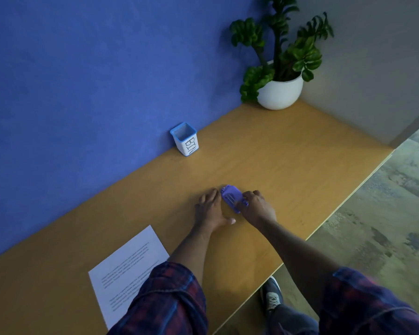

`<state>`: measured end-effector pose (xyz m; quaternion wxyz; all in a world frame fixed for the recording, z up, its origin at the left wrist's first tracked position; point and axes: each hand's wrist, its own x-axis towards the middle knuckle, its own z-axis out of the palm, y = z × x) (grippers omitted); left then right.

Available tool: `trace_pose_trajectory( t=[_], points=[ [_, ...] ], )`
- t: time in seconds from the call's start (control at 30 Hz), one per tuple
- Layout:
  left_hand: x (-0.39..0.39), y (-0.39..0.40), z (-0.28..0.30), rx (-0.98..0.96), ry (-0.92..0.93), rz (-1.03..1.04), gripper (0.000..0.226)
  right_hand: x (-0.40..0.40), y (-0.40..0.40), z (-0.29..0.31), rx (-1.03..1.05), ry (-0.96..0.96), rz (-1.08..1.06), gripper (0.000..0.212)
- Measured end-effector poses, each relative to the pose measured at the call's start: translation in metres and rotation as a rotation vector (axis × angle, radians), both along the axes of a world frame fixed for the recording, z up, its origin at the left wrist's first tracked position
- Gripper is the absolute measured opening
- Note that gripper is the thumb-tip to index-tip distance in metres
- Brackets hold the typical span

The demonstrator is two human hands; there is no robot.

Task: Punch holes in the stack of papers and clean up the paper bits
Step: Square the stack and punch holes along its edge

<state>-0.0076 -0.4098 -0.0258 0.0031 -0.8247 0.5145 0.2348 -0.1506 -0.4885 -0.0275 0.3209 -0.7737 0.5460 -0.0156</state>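
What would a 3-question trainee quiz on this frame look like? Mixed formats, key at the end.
1. True or false: the right hand grips the purple hole punch.
2. Multiple choice: where is the sheet of printed paper? A) under the punch B) inside the bin C) flat on the wooden desk, near the left sleeve, apart from the punch.
3. Fill in: the word on the small white container with the blue rim, standing by the blue wall, reads ____.

Key: 1 true; 2 C; 3 BIN. Extra note: the left hand lies with straight fingers on the desk just beside the punch.
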Motion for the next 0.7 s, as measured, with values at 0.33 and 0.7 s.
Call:
trace_pose_trajectory(
  t=[0.33,0.7],
  points=[
    [0.004,-0.004,0.006,0.044,0.091,0.045,0.108,0.011,-0.007,-0.004,0.034,-0.067,-0.071,0.029],
    [0.008,0.021,0.019,0.054,0.239,0.147,0.102,0.012,0.012,-0.006,0.158,-0.085,-0.082,0.021]
  ],
)
